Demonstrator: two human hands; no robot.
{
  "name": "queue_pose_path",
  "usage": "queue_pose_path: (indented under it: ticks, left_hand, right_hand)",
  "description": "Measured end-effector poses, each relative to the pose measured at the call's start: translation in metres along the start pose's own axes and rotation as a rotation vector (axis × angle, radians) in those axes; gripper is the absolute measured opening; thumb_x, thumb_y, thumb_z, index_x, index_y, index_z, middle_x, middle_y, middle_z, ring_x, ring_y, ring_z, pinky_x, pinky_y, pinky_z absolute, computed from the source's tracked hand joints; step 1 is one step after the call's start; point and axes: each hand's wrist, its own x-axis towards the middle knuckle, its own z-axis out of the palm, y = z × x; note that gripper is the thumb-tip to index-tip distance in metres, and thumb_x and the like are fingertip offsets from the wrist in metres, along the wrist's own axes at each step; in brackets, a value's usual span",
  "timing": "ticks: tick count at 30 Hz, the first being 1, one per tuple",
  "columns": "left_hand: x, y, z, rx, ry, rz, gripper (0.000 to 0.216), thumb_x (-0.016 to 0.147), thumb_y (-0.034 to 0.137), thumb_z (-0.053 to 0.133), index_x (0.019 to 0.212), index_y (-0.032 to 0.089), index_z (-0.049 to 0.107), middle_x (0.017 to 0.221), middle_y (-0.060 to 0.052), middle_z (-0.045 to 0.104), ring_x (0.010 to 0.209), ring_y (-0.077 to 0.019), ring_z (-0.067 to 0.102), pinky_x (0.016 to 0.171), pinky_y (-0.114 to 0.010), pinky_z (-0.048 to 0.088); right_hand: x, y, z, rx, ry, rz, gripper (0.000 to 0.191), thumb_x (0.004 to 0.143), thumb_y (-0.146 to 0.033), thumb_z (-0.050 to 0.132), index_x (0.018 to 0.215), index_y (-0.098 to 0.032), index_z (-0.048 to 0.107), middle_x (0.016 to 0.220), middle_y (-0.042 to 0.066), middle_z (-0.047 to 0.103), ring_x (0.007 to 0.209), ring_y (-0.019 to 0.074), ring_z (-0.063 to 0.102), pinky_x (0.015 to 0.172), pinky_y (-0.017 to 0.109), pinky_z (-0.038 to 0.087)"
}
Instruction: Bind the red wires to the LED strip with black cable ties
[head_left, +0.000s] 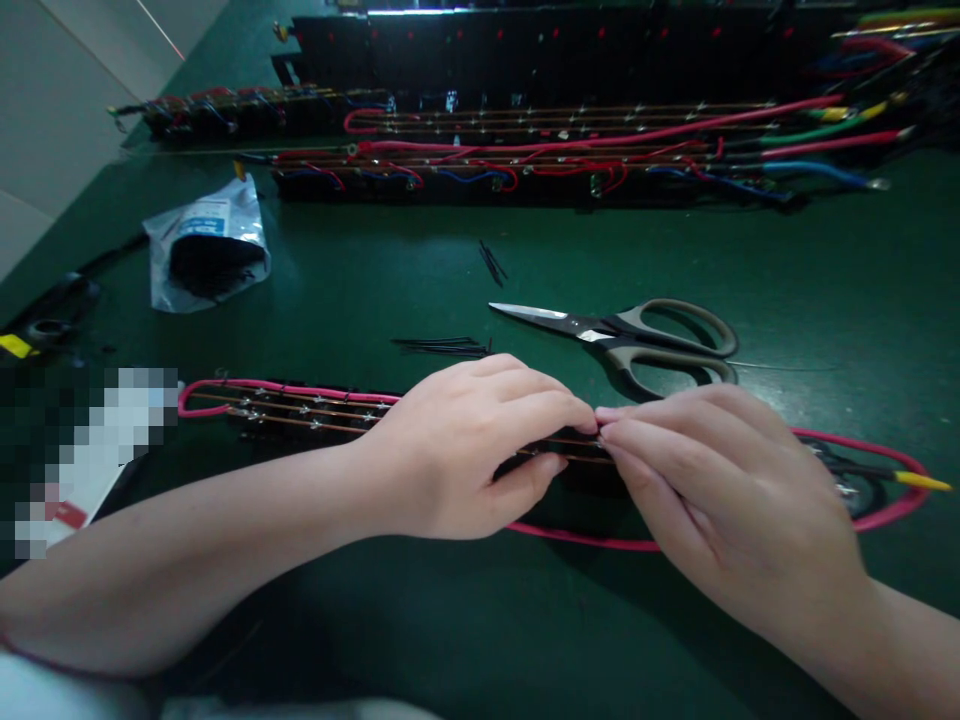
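A long black strip (281, 428) with copper-coloured rods and small metal contacts lies across the table. Along its far side runs a red cable (300, 386), looping back at the right end and along the near side. My left hand (465, 450) rests over the strip's middle, fingers on the far side and thumb on the near side, gripping it. Beside those fingertips, my right hand (735, 480) is closed in a pinch at the red cable; its fingers hide what they hold. Just beyond the hands lie scissors (592, 328) with grey-black handles and a pile of thin black cable ties (442, 346).
More black cable ties (492, 262) lie farther back. A clear plastic bag (217, 250) full of black ties sits at left, near a white blurred-out object (112, 450). Several wired black assemblies (487, 180) span the back of the green table (360, 265).
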Motion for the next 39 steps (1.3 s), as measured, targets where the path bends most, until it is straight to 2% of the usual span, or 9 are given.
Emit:
queue_pose_path:
  ticks: [7, 13, 18, 21, 32, 39]
  left_hand:
    - [-0.0005, 0.0003, 0.0029, 0.089, 0.004, 0.015, 0.028, 0.093, 0.017, 0.057, 0.120, 0.014, 0.063, 0.119, -0.006, 0.071, 0.106, -0.0206, 0.062, 0.092, -0.036, 0.050]
    - [0.0002, 0.0000, 0.0029, 0.143, 0.001, 0.007, 0.022, 0.095, 0.019, 0.053, 0.112, 0.013, 0.066, 0.113, -0.007, 0.071, 0.098, -0.0215, 0.063, 0.085, -0.036, 0.051]
    - [-0.0001, -0.0005, 0.0027, 0.159, 0.000, 0.016, 0.021, 0.096, 0.017, 0.051, 0.109, 0.013, 0.066, 0.113, -0.008, 0.071, 0.099, -0.0214, 0.064, 0.087, -0.036, 0.051]
    - [-0.0004, -0.0005, 0.0034, 0.174, -0.003, 0.006, 0.022, 0.097, 0.018, 0.050, 0.112, 0.014, 0.065, 0.113, -0.007, 0.070, 0.100, -0.0219, 0.063, 0.087, -0.036, 0.051]
    - [-0.0014, -0.0004, 0.0044, 0.185, 0.010, 0.008, 0.025, 0.096, 0.019, 0.052, 0.118, 0.012, 0.063, 0.113, -0.007, 0.070, 0.100, -0.0216, 0.063, 0.087, -0.036, 0.051]
    - [-0.0017, -0.0016, 0.0039, 0.211, -0.001, 0.015, 0.024, 0.098, 0.022, 0.050, 0.116, 0.016, 0.064, 0.114, -0.008, 0.069, 0.099, -0.0209, 0.062, 0.086, -0.036, 0.051]
  right_hand:
    - [0.0006, 0.0010, -0.0001, -0.010, 0.000, -0.001, 0.022, 0.088, -0.005, 0.061, 0.105, -0.018, 0.060, 0.095, 0.011, 0.071, 0.079, 0.0236, 0.060, 0.064, 0.038, 0.049]
    - [0.0002, 0.0012, 0.0002, 0.030, 0.007, 0.028, 0.026, 0.089, -0.002, 0.056, 0.106, -0.020, 0.057, 0.097, 0.009, 0.072, 0.083, 0.0233, 0.062, 0.066, 0.037, 0.049]
    - [0.0009, -0.0020, 0.0010, 0.051, 0.005, 0.065, 0.015, 0.090, -0.011, 0.060, 0.103, -0.018, 0.057, 0.097, 0.011, 0.072, 0.083, 0.0246, 0.063, 0.071, 0.041, 0.051]
    - [0.0014, -0.0035, 0.0011, 0.018, -0.006, 0.054, 0.018, 0.087, -0.017, 0.067, 0.103, -0.017, 0.059, 0.097, 0.012, 0.072, 0.085, 0.0267, 0.063, 0.073, 0.043, 0.052]
    - [0.0003, -0.0031, 0.0016, -0.015, 0.005, 0.054, 0.019, 0.085, -0.017, 0.068, 0.103, -0.017, 0.060, 0.096, 0.012, 0.073, 0.084, 0.0279, 0.064, 0.072, 0.044, 0.054]
    - [0.0009, -0.0037, 0.0011, -0.015, -0.012, 0.060, 0.020, 0.086, -0.016, 0.066, 0.104, -0.021, 0.059, 0.097, 0.010, 0.074, 0.085, 0.0283, 0.066, 0.072, 0.046, 0.056]
